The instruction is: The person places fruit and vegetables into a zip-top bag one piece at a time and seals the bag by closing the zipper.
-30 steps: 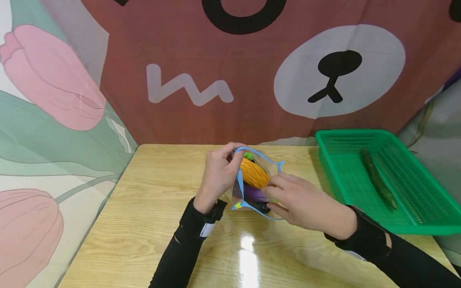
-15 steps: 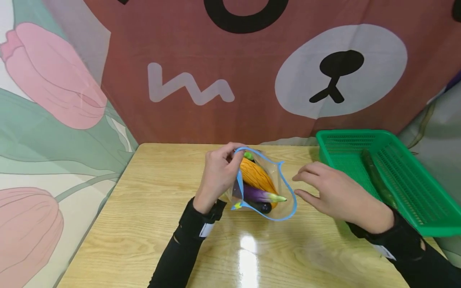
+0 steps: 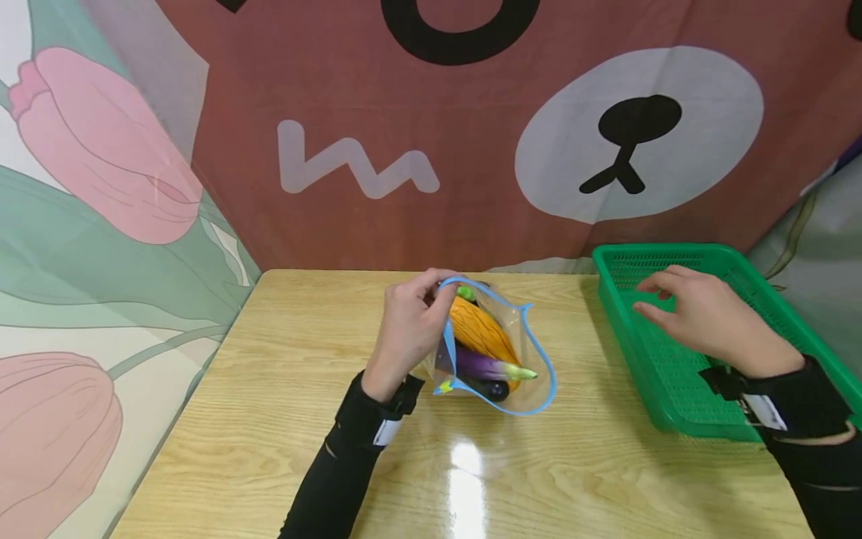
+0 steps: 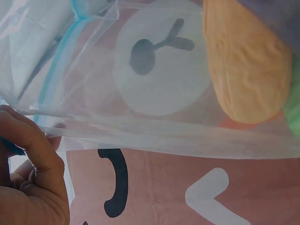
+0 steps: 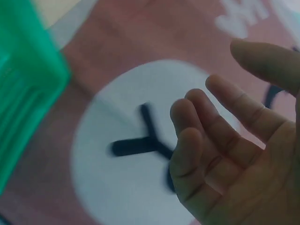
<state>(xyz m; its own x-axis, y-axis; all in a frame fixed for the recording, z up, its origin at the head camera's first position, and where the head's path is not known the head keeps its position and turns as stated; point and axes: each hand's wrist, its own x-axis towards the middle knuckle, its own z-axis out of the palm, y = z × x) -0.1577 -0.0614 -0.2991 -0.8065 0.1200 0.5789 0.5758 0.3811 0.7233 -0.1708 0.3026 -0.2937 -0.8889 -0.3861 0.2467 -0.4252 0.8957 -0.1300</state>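
Note:
At the middle of the table, my left hand (image 3: 411, 322) pinches the rim of a clear zip bag (image 3: 554, 374) with a blue edge, its mouth spread wide. Inside lie a wrinkled yellow-orange vegetable (image 3: 481, 329), a purple eggplant (image 3: 481, 364) with a pale green tip, a shiny black piece (image 3: 497, 390) and a bit of green (image 3: 466, 293). The left wrist view shows the orange vegetable (image 4: 248, 61) through the film. My right hand (image 3: 714, 318) is over the green basket (image 3: 609, 322), fingers loosely bent and holding nothing. The cucumber in that basket is mostly hidden behind this hand and wrist.
The basket stands at the right side of the wooden table (image 3: 303, 359). Behind the table hangs a brown cloth (image 3: 471, 224) with a bear face, and a tulip-print cloth (image 3: 101, 299) covers the left side.
My right hand has let go of the eggplant's tip end, left the bag and moved right to above the basket. My left hand keeps its hold on the bag's rim.

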